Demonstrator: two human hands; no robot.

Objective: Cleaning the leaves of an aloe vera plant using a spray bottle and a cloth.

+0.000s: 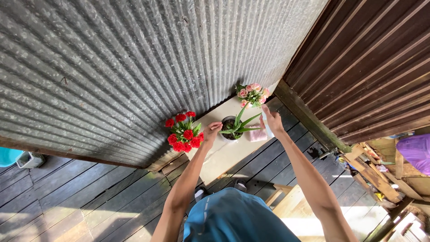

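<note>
Hands tending a potted plant on a low bench

Fingers of the left hand [212, 130] are curling around the rim of a dark pot [229, 130], which is standing near the middle of a pale bench [224, 154] set against a corrugated metal wall [134, 67]. Long green leaves [244, 123] are spreading out of the pot toward the right. The right hand [272, 120] is gripping a slim white object [267, 127], too small to make out, just beside those leaves. A bunch of red flowers [184, 134] is sitting just left of the pot, close to the left hand, and a bunch of pink flowers [253, 93] is standing behind, nearer the wall. A pink cloth [257, 136] is lying on the bench under the right hand. Dark floorboards [89, 197] are running beneath.
</note>
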